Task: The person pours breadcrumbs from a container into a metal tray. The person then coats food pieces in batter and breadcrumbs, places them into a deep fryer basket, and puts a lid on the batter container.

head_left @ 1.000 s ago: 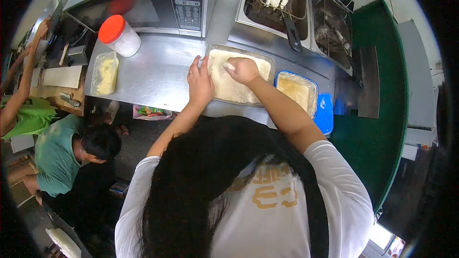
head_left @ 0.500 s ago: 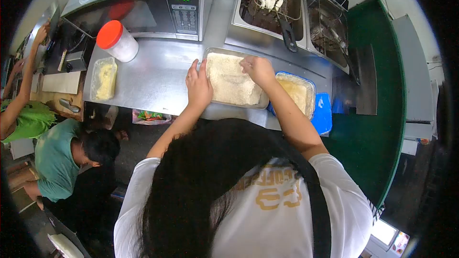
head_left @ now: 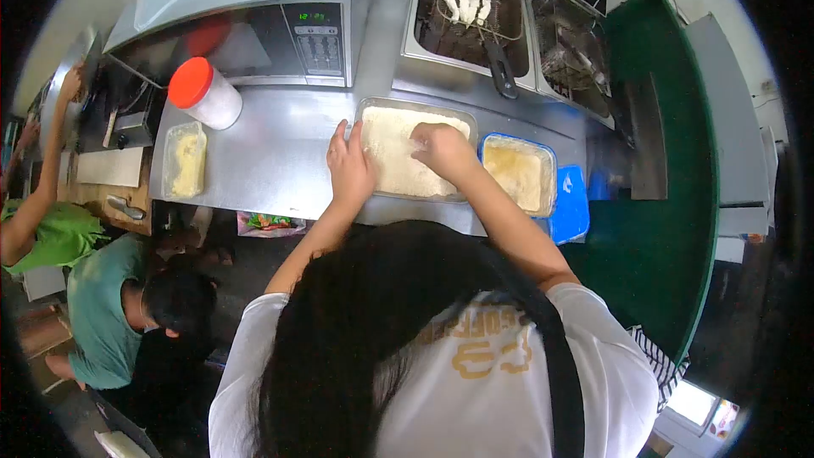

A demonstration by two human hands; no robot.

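Observation:
A metal tray of pale crumbs (head_left: 392, 176) lies on the steel counter in front of me. My left hand (head_left: 350, 165) rests at the tray's left edge with its fingers apart. Over the right part of the crumbs is my right hand (head_left: 443, 151), its fingers curled together; what they hold, if anything, is too small to name. Just right of the tray stands a blue-rimmed tub (head_left: 517, 174) with a yellowish mix in it, partly over a blue lid (head_left: 570, 206).
A microwave (head_left: 322, 38), a red-lidded jar (head_left: 205, 93) and a tub of yellow shreds (head_left: 184, 161) stand to the left. Behind are fryers, one with a basket (head_left: 500, 17) holding white pieces. Two people (head_left: 106, 297) (head_left: 47, 229) are at the far left.
My right hand first moved right and up from the tray's middle, then came back slightly left and lower over the crumbs. My left hand stays at the tray's edge. The view has shifted slightly.

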